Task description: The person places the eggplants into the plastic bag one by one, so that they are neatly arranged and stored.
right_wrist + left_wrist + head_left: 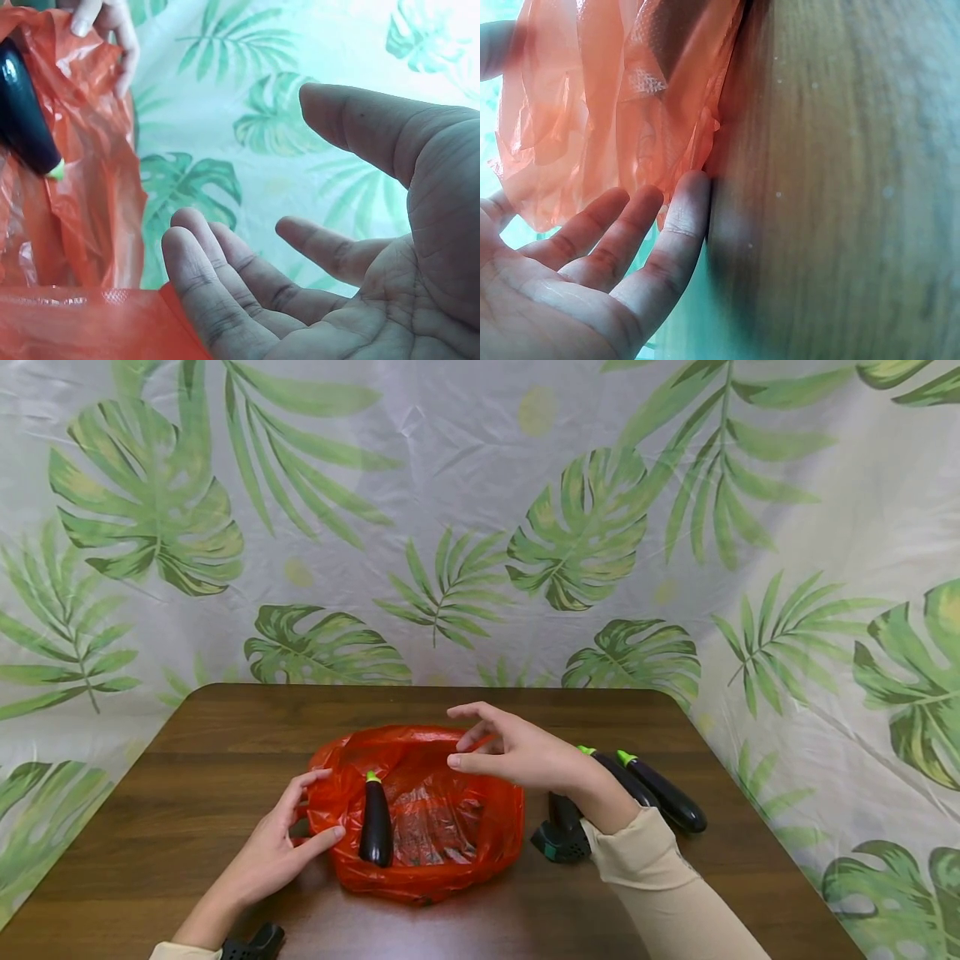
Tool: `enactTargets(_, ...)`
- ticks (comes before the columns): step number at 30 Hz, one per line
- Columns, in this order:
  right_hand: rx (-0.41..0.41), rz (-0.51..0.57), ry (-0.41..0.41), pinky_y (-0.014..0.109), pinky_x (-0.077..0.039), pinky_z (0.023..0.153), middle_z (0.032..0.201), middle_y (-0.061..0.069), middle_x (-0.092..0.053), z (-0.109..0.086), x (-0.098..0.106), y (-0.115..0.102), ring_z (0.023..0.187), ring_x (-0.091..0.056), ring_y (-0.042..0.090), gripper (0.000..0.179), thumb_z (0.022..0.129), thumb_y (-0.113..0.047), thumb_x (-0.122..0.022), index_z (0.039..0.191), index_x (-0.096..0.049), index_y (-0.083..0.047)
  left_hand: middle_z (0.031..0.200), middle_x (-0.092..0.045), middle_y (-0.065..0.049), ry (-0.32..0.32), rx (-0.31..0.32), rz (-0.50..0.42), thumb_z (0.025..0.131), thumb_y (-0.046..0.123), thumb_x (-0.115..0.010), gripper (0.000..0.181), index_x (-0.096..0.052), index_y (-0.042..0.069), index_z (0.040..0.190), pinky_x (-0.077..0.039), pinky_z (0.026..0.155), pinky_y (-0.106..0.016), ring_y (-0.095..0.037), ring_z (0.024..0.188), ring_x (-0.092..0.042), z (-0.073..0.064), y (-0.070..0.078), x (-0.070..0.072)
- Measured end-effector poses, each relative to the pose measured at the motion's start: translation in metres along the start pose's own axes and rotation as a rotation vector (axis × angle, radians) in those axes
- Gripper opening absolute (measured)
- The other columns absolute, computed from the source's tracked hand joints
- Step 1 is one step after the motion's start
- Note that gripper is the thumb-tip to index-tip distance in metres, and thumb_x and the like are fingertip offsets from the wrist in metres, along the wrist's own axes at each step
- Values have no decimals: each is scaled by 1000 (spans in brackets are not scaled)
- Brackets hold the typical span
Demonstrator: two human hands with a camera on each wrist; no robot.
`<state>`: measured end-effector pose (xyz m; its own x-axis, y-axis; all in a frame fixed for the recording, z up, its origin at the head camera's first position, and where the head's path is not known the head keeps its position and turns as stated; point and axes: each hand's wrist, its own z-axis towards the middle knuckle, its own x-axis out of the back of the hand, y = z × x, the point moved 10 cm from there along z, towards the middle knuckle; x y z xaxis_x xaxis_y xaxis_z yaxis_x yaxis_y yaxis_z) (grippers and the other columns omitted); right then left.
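A red plastic bag [498, 835] sits on the table with its mouth spread wide. Inside, a dark eggplant [377, 827] with a green stem end leans at the bag's left side. My left hand [281, 839] is at the bag's left edge, thumb and fingers apart; in the left wrist view its fingertips [686, 195] touch or nearly touch the plastic. Above the bag's right rim hovers my right hand [517, 747], its fingers loosely bent around nothing. In the right wrist view the bagged eggplant [26, 112] appears beyond that empty hand [322, 285].
To the right of the bag lie more eggplants [663, 793] on the brown wooden table [225, 752], partly hidden by my right wrist. A leaf-patterned cloth [450, 485] hangs behind the table. A dark wrist-worn device [561, 843] shows below my right forearm.
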<state>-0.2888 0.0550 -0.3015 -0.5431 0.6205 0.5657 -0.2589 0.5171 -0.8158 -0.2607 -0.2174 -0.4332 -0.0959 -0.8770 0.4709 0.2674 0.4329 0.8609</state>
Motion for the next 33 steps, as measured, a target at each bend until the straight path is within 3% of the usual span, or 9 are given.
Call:
enactTargets(15, 34, 68, 53, 53, -55, 99, 134, 13, -65, -29, 19, 14, 117, -70, 30, 65, 107, -31, -69, 163, -38, -22, 140, -58, -20, 3, 1, 5, 99, 23, -79, 72, -38, 17, 159, -61, 80, -27, -41, 121, -69, 0, -1, -1)
enactTargets(28, 43, 72, 172, 43, -56, 107, 133, 20, -64, -57, 42, 38, 114, -72, 23, 60, 108, -27, -67, 160, -42, -15, 142, -59, -21, -3, -7, 22, 100, 23, -78, 72, -37, 17, 159, -60, 81, -28, -47, 124, -66, 2, 2, -1)
enactTargets(33, 37, 63, 210, 32, -56, 101, 132, 18, -64, -67, 48, 50, 113, -71, 22, 60, 108, -26, -67, 160, -42, -13, 143, -59, -21, -5, -4, 23, 99, 24, -78, 73, -37, 17, 159, -60, 82, -27, -48, 126, -65, 1, 0, -1)
